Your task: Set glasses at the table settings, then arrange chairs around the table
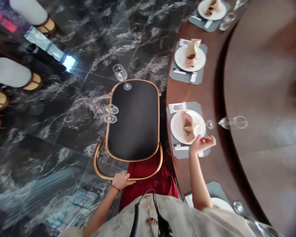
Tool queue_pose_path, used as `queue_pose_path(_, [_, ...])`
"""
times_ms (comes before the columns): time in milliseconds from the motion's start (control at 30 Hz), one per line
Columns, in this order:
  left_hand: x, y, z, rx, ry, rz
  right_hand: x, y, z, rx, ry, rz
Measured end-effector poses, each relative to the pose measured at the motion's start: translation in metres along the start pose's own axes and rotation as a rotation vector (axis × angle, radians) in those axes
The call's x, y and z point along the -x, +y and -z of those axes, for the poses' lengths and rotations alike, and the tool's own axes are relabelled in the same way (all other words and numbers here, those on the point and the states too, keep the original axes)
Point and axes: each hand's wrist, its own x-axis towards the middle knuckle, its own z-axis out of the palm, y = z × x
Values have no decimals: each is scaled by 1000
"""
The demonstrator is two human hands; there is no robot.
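The glass [232, 122] stands upright on the table [185, 93], just beyond and to the right of the right hand's [200, 145] fingers. That hand is nearer, loosely curled, seemingly holding nothing; the left hand [121, 181] grasps the trolley handle [145, 178].

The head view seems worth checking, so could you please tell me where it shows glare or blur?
Head view: white glare patch on the dark floor, upper left; hazy, blurred reflections across the inner tabletop, right; far right edge darkened and smeared; trolley outline fairly clear.
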Motion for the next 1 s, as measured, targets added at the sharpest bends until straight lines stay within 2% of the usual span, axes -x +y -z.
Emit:
queue_pose_path(33, [-5,-5,7,10,7,-16,39,-28,-31,-45,-95,52])
queue_pose_path(67, [-9,-10,14,17,7,-32,78,-56,-68,-96,-253,99])
queue_pose_path(133, [-18,-19,27,44,13,-58,149,-105,-157,-196,-773,189])
queue_pose_path(167, [-22,-24,33,62,17,-69,180,-123,-204,-249,-985,224])
queue_pose_path(233, [-30,-32,44,86,16,-88,227,-146,-293,-271,-1224,250])
queue_pose_path(300, [-38,-39,54,100,-4,-92,260,-158,-364,-181,-1297,267])
queue_pose_path(367, [-47,-46,63,116,-33,-97,283,-166,-415,-40,-1251,268])
queue_pose_path(433, [-56,-51,69,130,-57,-108,299,-175,-448,69,-1148,249])
queue_pose_path(500, [-64,-56,74,129,-61,-123,309,-185,-471,120,-1047,213])
queue_pose_path(567, [-71,-60,79,111,-49,-137,312,-193,-486,134,-978,161])
queue_pose_path(633, [-75,-63,87,90,-11,-159,307,-199,-495,127,-967,119])
queue_pose_path(700, [-76,-66,98,74,44,-184,294,-201,-493,113,-1010,89])
queue_pose_path(767, [-77,-69,113,53,96,-198,274,-198,-477,111,-1120,0])
queue_pose_path(833, [-79,-72,129,15,113,-195,248,-190,-445,39,-1276,-194])
queue_pose_path(900, [-82,-73,145,-34,107,-189,216,-179,-395,-108,-1388,-382])
queue_pose_path(1000, [-90,-73,167,-116,95,-182,154,-156,-285,-413,-1401,-517])
